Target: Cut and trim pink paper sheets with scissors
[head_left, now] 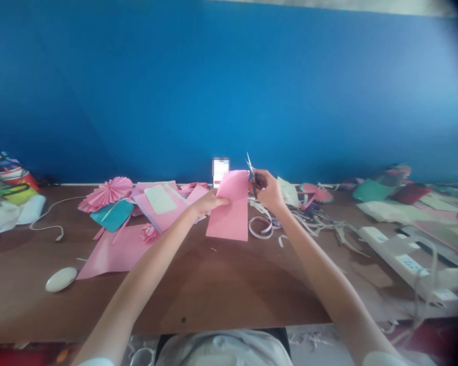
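A sheet of pink paper [231, 218] is held up over the middle of the table, its top part bent. My left hand [208, 203] pinches it at the left edge, thumb lying across the front. My right hand [269, 190] is closed around a pair of scissors [249, 161] with dark handles. The blades point up and look slightly apart, close by the sheet's top right corner. Whether they touch the paper I cannot tell. Behind the sheet stands a phone [221, 168] with a lit screen, partly covered.
Pink sheets [114, 249], a folded paper fan [110, 190] and a teal piece [114, 216] lie left. Near a white mouse [61, 279] is a cable end [59, 235]. White strips [261, 229] curl on the right, before a power strip [408, 264]. A blue wall [229, 91] rises behind.
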`<state>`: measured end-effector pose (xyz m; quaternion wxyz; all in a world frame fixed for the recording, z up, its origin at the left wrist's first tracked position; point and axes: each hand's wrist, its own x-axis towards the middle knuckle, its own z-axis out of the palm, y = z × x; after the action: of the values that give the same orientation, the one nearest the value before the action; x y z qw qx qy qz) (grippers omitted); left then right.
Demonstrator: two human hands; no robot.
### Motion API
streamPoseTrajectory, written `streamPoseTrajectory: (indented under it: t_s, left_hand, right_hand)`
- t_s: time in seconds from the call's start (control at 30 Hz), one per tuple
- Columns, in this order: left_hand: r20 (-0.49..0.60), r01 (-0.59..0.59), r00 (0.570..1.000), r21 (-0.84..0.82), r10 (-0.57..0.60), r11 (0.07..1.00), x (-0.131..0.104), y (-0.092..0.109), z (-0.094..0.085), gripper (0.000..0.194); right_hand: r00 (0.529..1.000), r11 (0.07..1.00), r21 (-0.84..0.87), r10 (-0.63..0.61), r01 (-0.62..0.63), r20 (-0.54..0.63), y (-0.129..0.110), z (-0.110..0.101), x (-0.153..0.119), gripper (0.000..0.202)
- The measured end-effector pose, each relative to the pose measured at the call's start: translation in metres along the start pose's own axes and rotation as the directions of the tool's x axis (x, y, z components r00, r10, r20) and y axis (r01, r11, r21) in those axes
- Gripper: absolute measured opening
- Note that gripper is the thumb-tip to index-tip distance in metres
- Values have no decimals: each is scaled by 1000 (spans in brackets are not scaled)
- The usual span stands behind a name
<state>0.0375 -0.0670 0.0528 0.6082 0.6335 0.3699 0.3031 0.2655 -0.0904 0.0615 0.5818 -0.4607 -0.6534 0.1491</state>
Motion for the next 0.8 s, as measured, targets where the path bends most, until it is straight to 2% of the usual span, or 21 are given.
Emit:
streamPoseTrajectory:
  t_s: [0.17,0.27,0.37,0.47,0.6,0.7,0.73,0.8]
  left_hand:
    - [29,1,1000,11,-1,1000,-2,2,0,59]
    - [57,27,998,19,-28,999,-1,0,-3,58]
    - [74,51,996,40,-54,998,1,-3,-7,57]
    - [99,73,991,132,-87,989,2,-7,-8,49]
    - [138,37,988,236,-72,971,5,-18,-10,46]
    - [187,-49,982,288,-6,956,10,-27,-15,55]
    - [166,-60,986,339,3,939,12,-30,-16,61]
    - [55,-59,998,471,38,880,16,-32,-17,69]
  right_hand:
    - [999,1000,-22,-5,4,-50,2,4,-2,41]
    - [993,1000,-3,-6,6,-121,-2,2,-2,37]
    - [974,995,79,80,-65,-210,-5,-4,0,36]
    - [957,980,110,185,-164,-223,-7,-9,3,41]
    - [960,963,124,255,-240,-115,-6,-9,4,47]
    - [947,930,186,303,-318,102,-4,-5,3,55]
    - [935,916,207,311,-342,172,-3,-4,1,57]
    - [909,897,232,311,-377,276,-2,0,-1,61]
